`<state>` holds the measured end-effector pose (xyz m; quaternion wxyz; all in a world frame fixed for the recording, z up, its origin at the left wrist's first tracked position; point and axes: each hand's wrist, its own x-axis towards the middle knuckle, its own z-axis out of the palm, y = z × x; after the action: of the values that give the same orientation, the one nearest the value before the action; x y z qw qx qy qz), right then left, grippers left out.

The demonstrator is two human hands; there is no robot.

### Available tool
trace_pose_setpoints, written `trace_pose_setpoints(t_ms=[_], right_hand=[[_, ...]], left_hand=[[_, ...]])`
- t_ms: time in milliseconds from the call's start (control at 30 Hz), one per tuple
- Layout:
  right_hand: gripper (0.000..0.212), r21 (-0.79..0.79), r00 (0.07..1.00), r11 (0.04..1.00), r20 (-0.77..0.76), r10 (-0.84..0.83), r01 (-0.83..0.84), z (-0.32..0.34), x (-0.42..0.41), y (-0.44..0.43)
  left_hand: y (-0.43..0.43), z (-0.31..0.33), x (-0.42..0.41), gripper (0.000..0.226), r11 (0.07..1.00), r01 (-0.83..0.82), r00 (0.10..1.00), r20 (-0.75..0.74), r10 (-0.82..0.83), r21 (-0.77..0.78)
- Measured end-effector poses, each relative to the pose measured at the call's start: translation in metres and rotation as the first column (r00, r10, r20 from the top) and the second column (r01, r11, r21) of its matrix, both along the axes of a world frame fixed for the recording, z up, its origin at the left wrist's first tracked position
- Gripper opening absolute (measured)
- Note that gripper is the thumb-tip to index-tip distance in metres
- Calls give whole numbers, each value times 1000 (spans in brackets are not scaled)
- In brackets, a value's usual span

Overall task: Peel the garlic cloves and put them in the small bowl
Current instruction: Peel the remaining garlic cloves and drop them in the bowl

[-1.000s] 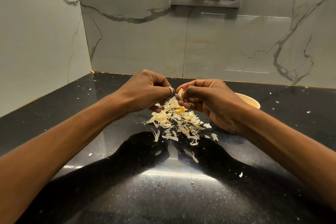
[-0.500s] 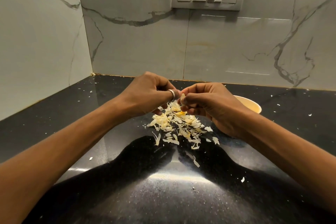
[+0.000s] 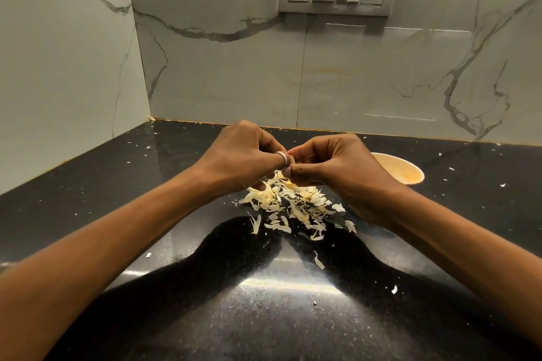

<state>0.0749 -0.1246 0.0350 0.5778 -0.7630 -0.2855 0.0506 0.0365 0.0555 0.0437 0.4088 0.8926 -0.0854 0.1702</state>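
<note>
1. I have both hands raised just above the table (image 3: 102, 179), fingertips meeting over the heap of skins (image 3: 289, 204). The left hand (image 3: 243, 158) and right hand (image 3: 334, 168) both have their fingers curled in tight. What they pinch is hidden between the fingertips. Going by the task, I take it to be a garlic clove, mid-peel.
2. The small bowl (image 3: 404, 170) stands on the table just behind the right hand, which partly covers it. I cannot make out what lies inside.
3. To peel well, I would steady the clove with one hand. With the other I would catch a loose edge of skin with a nail and pull along the clove's length rather than across it.
4. I would turn the clove a little after each pull, so no papery strip stays hidden on the far side.
5. I would keep the work over the heap, so that skins drop there and not into the bowl.
6. A bare clove is likely slick, so I would pinch it firmly but not hard enough to make it shoot out.
7. Once it is clean, the bowl is a short reach for the right hand, and I would let go low inside the rim.
</note>
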Motion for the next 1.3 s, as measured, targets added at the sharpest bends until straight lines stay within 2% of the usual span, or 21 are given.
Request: trace_pose_setpoints(t_ms=[267, 600, 833, 1000, 1300], right_hand=[[19, 96, 992, 994, -110, 55, -44, 4, 2, 0], [14, -44, 983, 996, 167, -75, 83, -4, 6, -2], [12, -62, 974, 993, 209, -88, 103, -4, 7, -2], [13, -72, 970, 991, 224, -95, 114, -5, 7, -2], [17, -160, 908, 969, 404, -110, 188, -5, 7, 0]], left_hand=[[3, 2, 0, 10, 996, -1, 1000, -27, -2, -85], [0, 1, -2, 11, 972, -7, 988, -150, -29, -237], [-2, 4, -3, 9, 948, -7, 973, -220, -67, -318], [0, 6, -3, 9, 945, -2, 965, -248, -83, -327], [0, 2, -1, 10, 964, 10, 968, -239, -76, -265]])
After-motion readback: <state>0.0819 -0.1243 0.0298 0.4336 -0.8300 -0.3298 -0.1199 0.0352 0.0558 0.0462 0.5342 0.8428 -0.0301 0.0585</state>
